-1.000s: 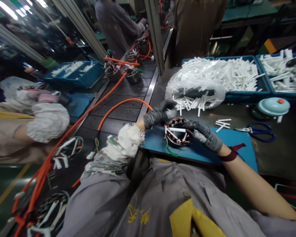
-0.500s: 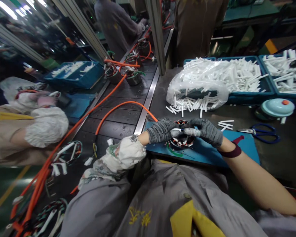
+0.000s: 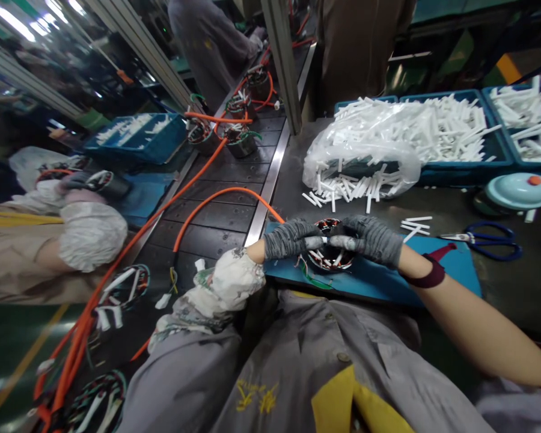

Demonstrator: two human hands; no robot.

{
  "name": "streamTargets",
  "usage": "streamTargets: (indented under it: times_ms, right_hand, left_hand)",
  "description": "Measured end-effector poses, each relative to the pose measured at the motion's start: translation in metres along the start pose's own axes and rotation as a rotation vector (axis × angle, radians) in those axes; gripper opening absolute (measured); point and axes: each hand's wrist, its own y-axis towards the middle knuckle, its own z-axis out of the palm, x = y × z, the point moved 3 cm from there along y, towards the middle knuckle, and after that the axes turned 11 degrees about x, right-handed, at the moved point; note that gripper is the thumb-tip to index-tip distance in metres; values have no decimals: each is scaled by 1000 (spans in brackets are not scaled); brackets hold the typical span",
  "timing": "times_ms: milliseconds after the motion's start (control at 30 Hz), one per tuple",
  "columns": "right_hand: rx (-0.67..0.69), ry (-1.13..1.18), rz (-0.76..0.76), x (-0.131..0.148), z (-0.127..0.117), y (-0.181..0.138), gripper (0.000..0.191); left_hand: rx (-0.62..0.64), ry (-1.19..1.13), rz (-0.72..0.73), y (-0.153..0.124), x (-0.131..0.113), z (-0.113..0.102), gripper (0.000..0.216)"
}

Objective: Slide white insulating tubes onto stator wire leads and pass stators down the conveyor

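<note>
A round motor stator with copper windings and short white pieces inside its ring rests on a blue mat in front of me. Both my hands wear grey knitted gloves and meet above it. My left hand comes in from the left with its fingers pinched together. From the other side my right hand pinches too, its fingertips almost touching the left ones. A small bit of white sleeve shows between the fingertips; the rest is covered. Green wires trail from the stator's near left edge.
Blue bins of white sleeves and a plastic bag stand behind. Blue-handled scissors, loose sleeves and a light-blue lidded container lie right. An orange cable crosses the conveyor; a co-worker's gloved hands are left.
My fingertips have drawn closer together, so less of the white sleeve shows between them. The stator stays in place. At left, the co-worker's hands have shifted and a stator beside them shows more.
</note>
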Motion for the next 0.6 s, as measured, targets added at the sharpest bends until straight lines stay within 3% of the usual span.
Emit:
streamTargets:
  times_ms: [100, 167, 300, 400, 500, 600]
  right_hand:
    - [-101, -288, -12, 4, 4, 2, 49]
    - [-114, -338, -37, 3, 3, -1, 49]
    - [-133, -171, -124, -8, -11, -17, 52]
    - [-158, 14, -69, -20, -20, -25, 53]
    - [-176, 97, -4, -26, -21, -30, 49]
    - [-248, 114, 25, -26, -16, -41, 49]
  left_hand:
    - [84, 44, -30, 7, -2, -3, 33]
    - [103, 132, -55, 9, -7, -6, 36]
    - [110, 423, -141, 14, -26, -6, 40]
    - [123, 525, -156, 28, -39, -2, 40]
    - [116, 478, -72, 42, -43, 0, 38]
    - [73, 289, 68, 36, -30, -13, 37]
